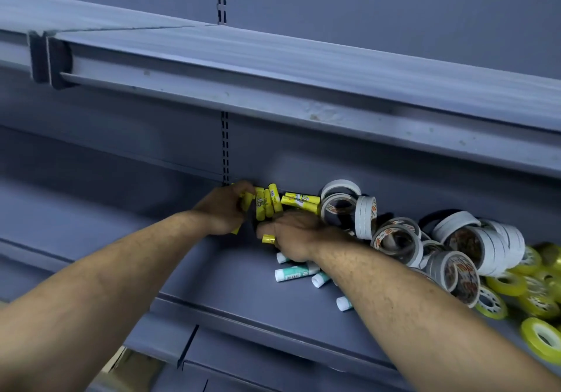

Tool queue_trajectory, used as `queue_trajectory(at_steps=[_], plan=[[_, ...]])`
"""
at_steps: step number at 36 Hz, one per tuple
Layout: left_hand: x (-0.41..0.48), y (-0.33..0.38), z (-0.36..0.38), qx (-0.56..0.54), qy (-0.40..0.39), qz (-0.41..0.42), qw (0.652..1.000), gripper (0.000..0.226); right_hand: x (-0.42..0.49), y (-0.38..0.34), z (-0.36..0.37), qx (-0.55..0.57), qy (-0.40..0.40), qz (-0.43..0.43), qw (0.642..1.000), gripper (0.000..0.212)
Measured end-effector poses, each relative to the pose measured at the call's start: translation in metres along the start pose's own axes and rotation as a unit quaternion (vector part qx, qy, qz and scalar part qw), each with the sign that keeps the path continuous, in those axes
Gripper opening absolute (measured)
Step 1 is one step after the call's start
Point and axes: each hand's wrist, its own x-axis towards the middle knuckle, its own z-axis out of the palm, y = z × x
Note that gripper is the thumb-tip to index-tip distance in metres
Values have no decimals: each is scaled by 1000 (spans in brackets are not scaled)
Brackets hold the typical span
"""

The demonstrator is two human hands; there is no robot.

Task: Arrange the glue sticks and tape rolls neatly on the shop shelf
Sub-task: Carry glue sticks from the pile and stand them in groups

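Glue sticks (267, 206): light, stiff, slick, likely rollers, best pinched mid-barrel; left hand (224, 206) clamped on several near shelf (212, 270) back edge, right hand (291, 233) pinching one.

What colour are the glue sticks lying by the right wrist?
White and teal glue sticks, clearest in the head view.

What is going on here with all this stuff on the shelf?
A person is sorting stationery on a grey shop shelf. The left hand grips a bunch of yellow glue sticks at the back, and the right hand pinches another yellow stick just beside them. White glue sticks lie loose under the right forearm. White tape rolls and yellowish tape rolls sit jumbled to the right, not yet arranged.
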Motion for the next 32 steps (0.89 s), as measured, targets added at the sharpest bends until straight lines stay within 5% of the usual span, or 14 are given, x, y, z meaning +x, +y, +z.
queue_trajectory(at_steps=[5,10,18,26,32], plan=[[-6,-1,-5,-10,11,-13,1000,47,9,4,1,88,80,20,993,35],[-11,1,-9,-20,26,-25,999,48,7,-1,-5,109,50,40,992,57],[-17,2,-12,-29,39,-36,998,47,9,-9,-4,4,-4,91,996,13],[-20,5,-17,-67,77,-29,994,33,14,-9,-20,243,150,105,952,21],[-22,2,-14,-71,66,-35,995,33,19,-11,-13,255,107,153,949,19]])
